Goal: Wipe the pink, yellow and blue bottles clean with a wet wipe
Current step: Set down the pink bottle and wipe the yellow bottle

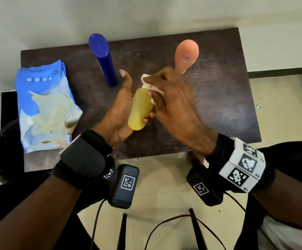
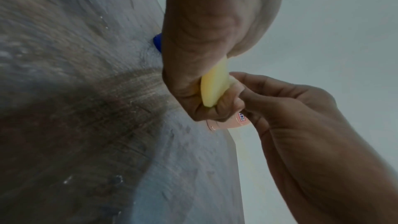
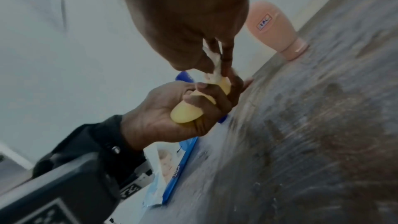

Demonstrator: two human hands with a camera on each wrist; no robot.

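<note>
My left hand (image 1: pixel 123 109) grips the yellow bottle (image 1: pixel 140 109) above the middle of the dark table (image 1: pixel 218 105), fingers curled round its lower half. My right hand (image 1: pixel 166 94) pinches a white wet wipe (image 1: pixel 150 85) against the bottle's upper end. The wrist views show the same yellow bottle (image 2: pixel 214 88) (image 3: pixel 187 111) in the left hand, with the wipe (image 3: pixel 213 67) between the right hand's fingers. The blue bottle (image 1: pixel 102 58) stands at the back left. The pink bottle (image 1: pixel 186 55) stands cap down at the back right, partly behind my right hand.
A blue and white wet wipe pack (image 1: pixel 45 109) lies on the table's left end, partly over the edge. Cables and a black stand's legs (image 1: pixel 123 231) are on the tiled floor below. The table's right part shows bare scuffed wood.
</note>
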